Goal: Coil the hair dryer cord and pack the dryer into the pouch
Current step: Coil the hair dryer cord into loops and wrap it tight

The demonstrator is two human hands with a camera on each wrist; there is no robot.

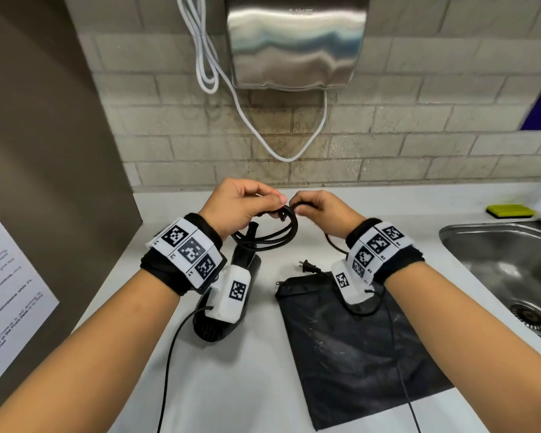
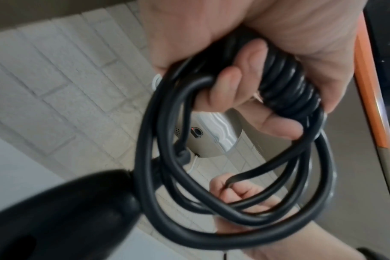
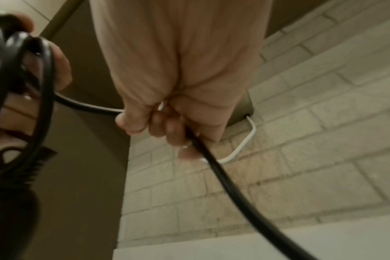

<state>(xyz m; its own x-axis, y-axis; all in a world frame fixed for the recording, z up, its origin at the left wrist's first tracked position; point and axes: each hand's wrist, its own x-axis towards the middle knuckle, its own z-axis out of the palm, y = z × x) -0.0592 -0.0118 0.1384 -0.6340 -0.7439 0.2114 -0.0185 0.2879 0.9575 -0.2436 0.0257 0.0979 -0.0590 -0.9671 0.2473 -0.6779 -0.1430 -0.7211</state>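
On the counter, head view: hair dryer (image 1: 231, 295) lies left of the flat black pouch (image 1: 350, 345); plug (image 1: 308, 266) rests at the pouch mouth, nothing seen inside.
Around: sink (image 1: 481, 245) at right, green sponge (image 1: 509, 210) behind it, steel hand dryer (image 1: 294, 45) on the brick wall.
Left wrist view: left hand (image 2: 245, 61) grips several gathered loops of cord (image 2: 285, 82) above the dryer.
Right wrist view: right hand (image 3: 178, 79) pinches 1 strand of the cord, its tail running down to the counter.
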